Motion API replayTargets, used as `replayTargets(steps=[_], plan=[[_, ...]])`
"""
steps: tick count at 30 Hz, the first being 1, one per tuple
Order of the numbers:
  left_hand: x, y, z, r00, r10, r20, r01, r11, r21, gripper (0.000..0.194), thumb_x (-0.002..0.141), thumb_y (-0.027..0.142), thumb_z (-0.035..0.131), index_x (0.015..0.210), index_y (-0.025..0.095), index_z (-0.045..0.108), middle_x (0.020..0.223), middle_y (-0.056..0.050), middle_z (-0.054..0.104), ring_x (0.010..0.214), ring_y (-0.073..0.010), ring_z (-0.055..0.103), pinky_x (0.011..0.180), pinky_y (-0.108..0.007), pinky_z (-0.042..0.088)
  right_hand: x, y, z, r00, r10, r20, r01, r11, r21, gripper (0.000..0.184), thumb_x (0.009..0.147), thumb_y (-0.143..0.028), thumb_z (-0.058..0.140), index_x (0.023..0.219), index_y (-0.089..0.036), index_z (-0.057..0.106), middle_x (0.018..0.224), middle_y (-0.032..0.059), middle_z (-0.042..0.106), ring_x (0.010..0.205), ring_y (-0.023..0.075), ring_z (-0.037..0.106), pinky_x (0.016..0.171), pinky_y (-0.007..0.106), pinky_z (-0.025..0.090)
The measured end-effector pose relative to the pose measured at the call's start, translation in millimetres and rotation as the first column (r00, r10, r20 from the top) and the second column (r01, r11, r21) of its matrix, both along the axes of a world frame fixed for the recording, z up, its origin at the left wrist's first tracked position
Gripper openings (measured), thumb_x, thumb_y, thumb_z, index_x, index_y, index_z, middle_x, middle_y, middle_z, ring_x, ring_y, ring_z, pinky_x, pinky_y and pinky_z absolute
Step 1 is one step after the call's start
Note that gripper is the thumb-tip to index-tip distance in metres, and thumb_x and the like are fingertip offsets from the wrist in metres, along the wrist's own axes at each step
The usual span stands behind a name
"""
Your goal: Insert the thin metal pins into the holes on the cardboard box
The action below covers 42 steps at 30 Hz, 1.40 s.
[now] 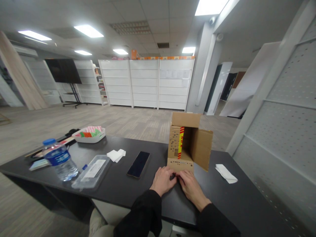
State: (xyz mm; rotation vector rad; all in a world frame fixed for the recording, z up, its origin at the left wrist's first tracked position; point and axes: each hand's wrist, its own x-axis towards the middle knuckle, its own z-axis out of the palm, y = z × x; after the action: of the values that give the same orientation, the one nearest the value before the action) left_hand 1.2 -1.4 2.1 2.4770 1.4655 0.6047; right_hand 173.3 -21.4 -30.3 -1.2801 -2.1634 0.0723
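A cardboard box [174, 141] stands on the black table, its opening turned towards me and its flaps spread. A yellow and red strip [181, 143] runs down its left flap. Just before the lower flap [181, 164], my left hand [163, 180] and my right hand [192, 187] meet at the fingertips, low over the tabletop. The fingers of both are bent and closed together. Something small and dark shows by the left fingertips, too little to name. Whether the fingers also touch the flap is hard to make out.
Left of my hands lie a phone [138, 164], white tissues [116, 155], a clear plastic case [92, 172] and a water bottle [60, 159]. Behind them sits a white basket [90, 139] with colourful packets. A folded tissue [226, 173] lies to the right, near a perforated panel [283, 144].
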Motion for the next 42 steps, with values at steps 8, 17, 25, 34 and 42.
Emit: replayTargets(steps=[8, 17, 25, 34, 42], plan=[[0.3, 0.2, 1.5, 1.0, 0.008, -0.011, -0.008, 1.0, 0.006, 0.018, 0.087, 0.034, 0.053, 0.085, 0.023, 0.067, 0.095, -0.003, 0.068, 0.091, -0.0192, 0.062, 0.08, -0.032, 0.041, -2.8, -3.4, 5.6, 0.999, -0.01, 0.041, 0.009, 0.999, 0.034, 0.016, 0.095, -0.014, 0.043, 0.094, -0.02, 0.058, 0.088, 0.0049, 0.062, 0.084, 0.0216, 0.054, 0.074, 0.034, 0.04], [0.7, -1.5, 4.7, 1.0, 0.001, -0.005, -0.001, 1.0, -0.01, 0.022, 0.089, 0.038, 0.052, 0.091, 0.024, 0.069, 0.095, -0.003, 0.069, 0.092, -0.0193, 0.062, 0.081, -0.032, 0.041, -4.7, -2.4, 13.7, 0.998, -0.053, 0.046, 0.05, 0.997, 0.053, 0.023, 0.091, -0.008, 0.04, 0.097, -0.02, 0.058, 0.096, 0.0067, 0.06, 0.09, 0.0221, 0.054, 0.08, 0.036, 0.042], [-0.7, 0.5, 1.3, 1.0, -0.011, 0.029, 0.012, 1.0, -0.007, 0.013, 0.083, 0.031, 0.058, 0.091, 0.026, 0.068, 0.099, -0.001, 0.068, 0.094, -0.0199, 0.062, 0.084, -0.033, 0.041, -8.1, 11.4, 40.8, 0.989, -0.102, 0.108, 0.098, 0.994, 0.042, 0.032, 0.091, -0.007, 0.037, 0.111, -0.017, 0.06, 0.112, 0.0111, 0.062, 0.103, 0.0251, 0.053, 0.089, 0.039, 0.041], [0.3, 0.6, 2.8, 0.999, 0.005, -0.034, -0.006, 1.0, -0.016, 0.014, 0.084, 0.032, 0.057, 0.088, 0.023, 0.067, 0.098, -0.004, 0.067, 0.093, -0.0211, 0.062, 0.083, -0.033, 0.042, -17.1, 22.6, 53.4, 0.958, -0.067, 0.279, 0.085, 0.995, -0.053, 0.052, 0.086, -0.004, 0.036, 0.133, -0.017, 0.055, 0.139, 0.0113, 0.054, 0.126, 0.025, 0.046, 0.103, 0.044, 0.037], [-0.1, 0.2, 3.8, 0.999, -0.013, -0.036, 0.013, 1.0, -0.006, 0.016, 0.086, 0.032, 0.054, 0.093, 0.024, 0.065, 0.101, -0.005, 0.067, 0.095, -0.0213, 0.062, 0.084, -0.034, 0.043, -16.6, 21.6, 44.7, 0.952, -0.027, 0.306, 0.031, 0.999, -0.01, 0.049, 0.087, -0.005, 0.041, 0.131, -0.018, 0.059, 0.138, 0.0111, 0.055, 0.128, 0.025, 0.047, 0.105, 0.045, 0.037]])
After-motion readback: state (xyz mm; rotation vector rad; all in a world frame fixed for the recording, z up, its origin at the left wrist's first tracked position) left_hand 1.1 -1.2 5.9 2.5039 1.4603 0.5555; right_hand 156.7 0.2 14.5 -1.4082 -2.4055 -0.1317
